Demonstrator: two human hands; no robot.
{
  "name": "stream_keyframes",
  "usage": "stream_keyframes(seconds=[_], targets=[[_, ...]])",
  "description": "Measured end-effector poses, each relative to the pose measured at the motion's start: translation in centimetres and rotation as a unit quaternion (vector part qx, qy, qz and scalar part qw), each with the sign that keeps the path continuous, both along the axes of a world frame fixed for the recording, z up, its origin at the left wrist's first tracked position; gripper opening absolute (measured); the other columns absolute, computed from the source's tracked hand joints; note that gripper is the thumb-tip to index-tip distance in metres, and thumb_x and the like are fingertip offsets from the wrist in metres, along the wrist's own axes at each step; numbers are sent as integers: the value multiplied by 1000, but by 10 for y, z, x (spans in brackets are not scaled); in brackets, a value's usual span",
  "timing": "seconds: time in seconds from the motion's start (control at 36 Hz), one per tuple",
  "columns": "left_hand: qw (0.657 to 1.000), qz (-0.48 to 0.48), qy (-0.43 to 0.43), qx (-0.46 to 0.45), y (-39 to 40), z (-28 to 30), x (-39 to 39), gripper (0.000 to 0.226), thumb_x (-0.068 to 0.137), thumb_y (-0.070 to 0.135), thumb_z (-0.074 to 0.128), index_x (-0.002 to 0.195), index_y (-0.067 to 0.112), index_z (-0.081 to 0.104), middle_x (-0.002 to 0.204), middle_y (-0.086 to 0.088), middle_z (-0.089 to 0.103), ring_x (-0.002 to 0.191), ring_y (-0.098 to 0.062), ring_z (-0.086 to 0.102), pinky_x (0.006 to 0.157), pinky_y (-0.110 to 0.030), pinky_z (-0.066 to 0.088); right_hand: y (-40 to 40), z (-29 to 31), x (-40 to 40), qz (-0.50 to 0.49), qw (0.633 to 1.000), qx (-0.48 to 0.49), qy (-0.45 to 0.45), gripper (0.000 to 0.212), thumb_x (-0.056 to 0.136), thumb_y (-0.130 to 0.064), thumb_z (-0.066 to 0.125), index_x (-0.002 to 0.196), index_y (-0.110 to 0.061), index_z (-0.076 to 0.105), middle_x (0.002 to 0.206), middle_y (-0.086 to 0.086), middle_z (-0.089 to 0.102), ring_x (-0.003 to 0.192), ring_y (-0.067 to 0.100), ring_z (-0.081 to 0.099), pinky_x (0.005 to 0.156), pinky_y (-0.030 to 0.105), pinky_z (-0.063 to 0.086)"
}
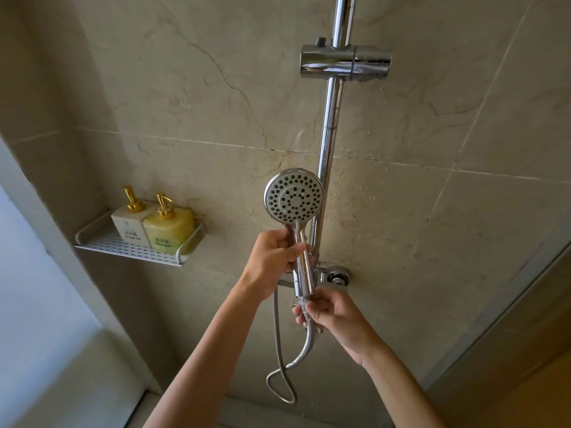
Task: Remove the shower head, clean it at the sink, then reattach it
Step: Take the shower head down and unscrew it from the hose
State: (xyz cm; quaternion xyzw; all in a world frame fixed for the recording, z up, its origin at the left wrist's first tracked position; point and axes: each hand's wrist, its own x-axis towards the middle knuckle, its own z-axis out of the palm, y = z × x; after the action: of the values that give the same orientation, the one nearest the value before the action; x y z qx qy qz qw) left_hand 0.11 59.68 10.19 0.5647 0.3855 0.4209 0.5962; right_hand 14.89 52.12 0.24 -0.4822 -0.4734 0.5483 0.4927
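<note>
Gripping shower head (293,196), hose (304,350)

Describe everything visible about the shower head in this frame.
The shower head is a round chrome handset with a grey nozzle face turned toward the camera. It stands upright, off the holder, in front of the rail. The left hand grips its handle; the right hand pinches the hose connector at its base.

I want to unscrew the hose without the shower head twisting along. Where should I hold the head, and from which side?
Grip the shower head by its chrome handle, mid-length, coming from the left as the left hand does. The handle is a slim upright tube that fingers wrap fully; the round face is too wide. That leaves the bottom joint free for the right hand at the hose end.
</note>
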Motion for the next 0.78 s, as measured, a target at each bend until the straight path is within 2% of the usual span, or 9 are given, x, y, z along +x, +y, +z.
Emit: stream_keyframes(seconds=[0.11,0.19,0.25,0.33,0.44,0.53,0.61,0.69,0.78], targets=[[1000,4,0,-1,0,0,1,15,92,-7,58,105,-14,60,88,-16,74,86,-33,67,88,-58,50,2,-5,-4,-56,997,3,-46,33,78,-23,82,98,-8,60,94,16,74,84,26,73,79,36,54],[1000,0,-5,-1,2,-1,1,15,92,-7,58,105,-14,60,87,-14,74,83,-30,71,86,-55,53,2,-6,-5,-66,997,12,-43,38,76,-28,83,99,-9,59,92,14,73,83,27,71,86,43,56],[1000,-9,-13,-4,4,-2,0,13,92,-8,57,104,-13,60,85,-13,74,77,-25,74,77,-46,58,0,-2,-4,-33,999,17,-11,34,83,-29,79,103,-10,60,96,13,72,84,25,68,85,39,53],[1000,-16,-24,-7,5,-2,-2,11,92,-9,56,102,-11,60,82,-12,75,74,-24,75,66,-33,61,-4,4,-3,41,999,9,23,27,96,-30,61,111,-7,63,111,15,71,95,25,65,86,37,50],[1000,-21,-14,8,6,-3,-1,10,92,-8,57,100,-7,63,80,-8,76,77,-25,74,75,-41,59,-7,6,-3,52,998,1,30,32,99,-27,51,119,-4,62,113,16,72,96,28,65,94,46,49],[1000,-18,-19,5,5,-5,-1,10,92,-9,56,100,-10,61,78,-7,76,74,-22,74,68,-35,61,-6,5,-3,29,999,5,22,34,95,-28,61,116,-1,63,101,14,73,87,26,67,91,48,52],[999,-19,-29,1,5,-5,-1,11,92,-9,55,102,-11,60,79,-8,76,74,-23,75,64,-31,59,-4,2,-4,4,1000,5,10,35,88,-26,71,109,0,61,94,12,74,82,23,69,80,38,55],[999,-24,-35,5,4,-5,-2,10,92,-8,56,101,-10,61,80,-9,76,76,-24,75,66,-32,59,-2,-1,-7,-38,999,10,-23,41,78,-32,83,99,-7,58,90,12,74,79,22,71,72,31,52],[998,-30,-45,6,3,-4,-1,11,93,-9,55,101,-10,61,81,-9,76,76,-23,75,64,-29,58,0,-4,-10,-71,997,18,-17,40,71,-31,86,88,-14,55,81,8,72,72,22,68,73,35,52]])
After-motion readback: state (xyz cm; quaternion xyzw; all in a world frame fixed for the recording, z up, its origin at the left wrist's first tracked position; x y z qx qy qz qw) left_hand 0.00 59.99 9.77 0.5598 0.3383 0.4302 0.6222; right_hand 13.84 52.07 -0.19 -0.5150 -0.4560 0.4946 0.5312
